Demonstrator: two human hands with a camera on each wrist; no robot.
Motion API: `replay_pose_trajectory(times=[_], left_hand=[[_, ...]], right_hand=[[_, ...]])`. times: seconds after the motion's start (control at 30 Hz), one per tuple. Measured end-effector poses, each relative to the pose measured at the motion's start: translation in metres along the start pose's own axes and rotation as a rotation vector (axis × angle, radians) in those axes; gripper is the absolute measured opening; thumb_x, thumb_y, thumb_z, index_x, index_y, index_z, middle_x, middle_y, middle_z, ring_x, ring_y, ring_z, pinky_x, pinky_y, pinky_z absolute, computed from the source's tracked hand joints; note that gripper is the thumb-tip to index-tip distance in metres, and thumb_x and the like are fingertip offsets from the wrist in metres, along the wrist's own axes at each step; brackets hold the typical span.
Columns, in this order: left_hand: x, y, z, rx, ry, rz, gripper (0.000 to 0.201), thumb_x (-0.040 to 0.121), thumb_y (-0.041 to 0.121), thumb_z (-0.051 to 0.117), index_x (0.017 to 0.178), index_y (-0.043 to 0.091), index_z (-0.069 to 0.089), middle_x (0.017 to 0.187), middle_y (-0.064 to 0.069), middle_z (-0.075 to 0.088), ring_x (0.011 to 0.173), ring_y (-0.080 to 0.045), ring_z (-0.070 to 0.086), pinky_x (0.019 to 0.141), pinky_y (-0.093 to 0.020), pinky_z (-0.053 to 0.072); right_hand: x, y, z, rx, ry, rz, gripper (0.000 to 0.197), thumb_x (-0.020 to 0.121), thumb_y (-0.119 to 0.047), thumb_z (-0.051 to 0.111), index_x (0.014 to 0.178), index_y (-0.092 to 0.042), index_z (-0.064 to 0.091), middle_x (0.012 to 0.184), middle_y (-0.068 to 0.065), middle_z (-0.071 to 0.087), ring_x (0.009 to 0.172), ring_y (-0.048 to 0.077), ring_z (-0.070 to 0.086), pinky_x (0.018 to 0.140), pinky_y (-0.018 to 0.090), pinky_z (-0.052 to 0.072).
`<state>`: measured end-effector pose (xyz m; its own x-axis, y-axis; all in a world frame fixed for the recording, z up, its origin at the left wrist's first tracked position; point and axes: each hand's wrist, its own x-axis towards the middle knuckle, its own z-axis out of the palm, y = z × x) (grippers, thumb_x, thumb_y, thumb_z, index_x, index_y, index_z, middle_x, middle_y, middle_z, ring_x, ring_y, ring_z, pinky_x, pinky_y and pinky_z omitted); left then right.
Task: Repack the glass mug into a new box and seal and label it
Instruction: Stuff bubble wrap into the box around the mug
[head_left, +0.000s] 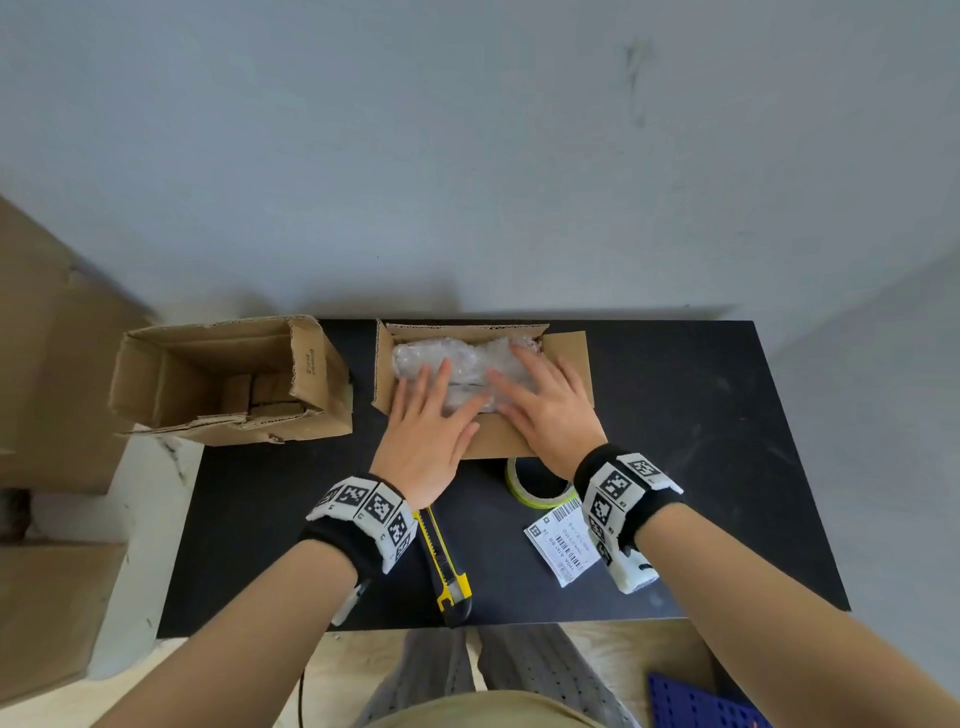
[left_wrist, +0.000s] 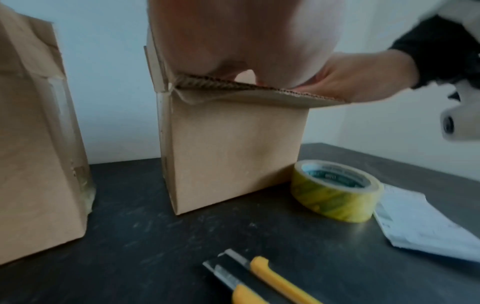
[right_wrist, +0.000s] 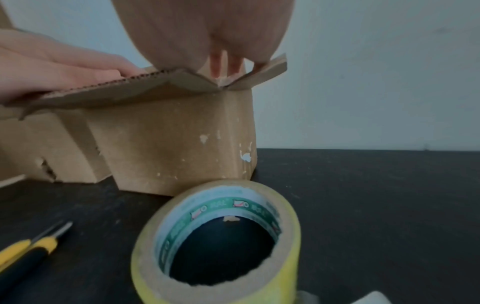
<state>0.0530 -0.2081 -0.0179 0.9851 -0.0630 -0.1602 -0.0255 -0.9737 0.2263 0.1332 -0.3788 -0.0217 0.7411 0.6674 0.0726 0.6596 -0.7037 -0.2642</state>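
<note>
From the head camera I see the bubble-wrapped mug (head_left: 457, 371) lying on its side inside the open new box (head_left: 566, 358), a cloudy clear bundle that fills most of the opening; neither wrist camera shows it, since both look at the box from below the flaps. My left hand (head_left: 423, 441) lies flat on the bundle's 7 o'clock part, fingers straight and spread, and my right hand (head_left: 545, 410) lies flat on its 4 o'clock part, fingers likewise splayed, gripping nothing. Both palms rest over the near flap, which the left wrist view shows pressed down and outward under the heels of the hands. The right wrist view alone shows white scuffs on the box's near wall. At 9 o'clock from the new box stands the old box (head_left: 228, 384), open. At 6 o'clock, touching or just beside it, lies the yellow tape roll (head_left: 540, 493); the shipping label (head_left: 561, 543) is just past that, and the yellow utility knife (head_left: 447, 566) lies toward 7 o'clock on the black table (head_left: 727, 441).
</note>
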Motion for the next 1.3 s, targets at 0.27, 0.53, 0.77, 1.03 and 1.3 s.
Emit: replay_pose_trajectory(times=[0.27,0.53,0.77,1.03,1.3], left_hand=[[0.001,0.0,0.002,0.09,-0.087,-0.051,0.071,0.082,0.055,-0.014,0.148,0.039,0.009,0.156,-0.023,-0.002,0.143,-0.044,0.003,0.115,-0.044,-0.006],[0.008,0.002,-0.003,-0.118,0.069,-0.134,0.03,0.1,0.025,0.03,0.118,0.007,0.047,0.153,-0.031,0.002,0.143,-0.043,-0.003,0.118,-0.045,0.004],[0.009,0.006,-0.004,-0.139,-0.052,-0.204,0.034,0.1,0.03,0.031,0.124,0.007,0.036,0.152,-0.032,0.002,0.143,-0.043,0.006,0.117,-0.046,0.014],[0.002,-0.002,-0.019,-0.219,0.095,-0.077,0.045,0.097,0.028,0.046,0.134,0.004,0.034,0.155,-0.023,0.009,0.145,-0.033,0.009,0.118,-0.041,0.019],[-0.028,-0.012,-0.029,-0.219,0.293,-0.27,0.091,0.081,0.043,0.067,0.147,0.009,0.016,0.154,-0.022,-0.013,0.144,-0.034,-0.007,0.116,-0.04,0.004]], right_hand=[[-0.005,-0.001,0.0,-0.222,-0.276,-0.024,0.064,0.094,-0.057,-0.003,0.145,-0.034,0.028,0.15,0.004,0.037,0.141,0.029,0.028,0.115,0.049,0.013],[-0.003,0.007,-0.004,-0.05,-0.146,0.024,0.052,0.097,-0.043,0.021,0.139,-0.023,0.045,0.15,0.015,0.034,0.138,0.033,0.032,0.113,0.04,0.019],[-0.011,0.003,-0.008,-0.228,-0.244,0.103,0.069,0.098,-0.049,-0.001,0.142,-0.015,0.039,0.145,0.012,0.042,0.137,0.027,0.037,0.113,0.043,0.011],[-0.008,0.005,-0.015,-0.123,-0.09,0.102,0.07,0.091,-0.053,0.016,0.148,-0.013,0.024,0.154,0.002,0.029,0.145,0.017,0.015,0.116,0.035,-0.007],[-0.032,0.011,-0.038,0.369,0.004,0.403,0.076,0.089,-0.029,0.06,0.149,-0.017,0.014,0.151,0.002,0.032,0.133,0.022,0.039,0.107,0.033,0.033]])
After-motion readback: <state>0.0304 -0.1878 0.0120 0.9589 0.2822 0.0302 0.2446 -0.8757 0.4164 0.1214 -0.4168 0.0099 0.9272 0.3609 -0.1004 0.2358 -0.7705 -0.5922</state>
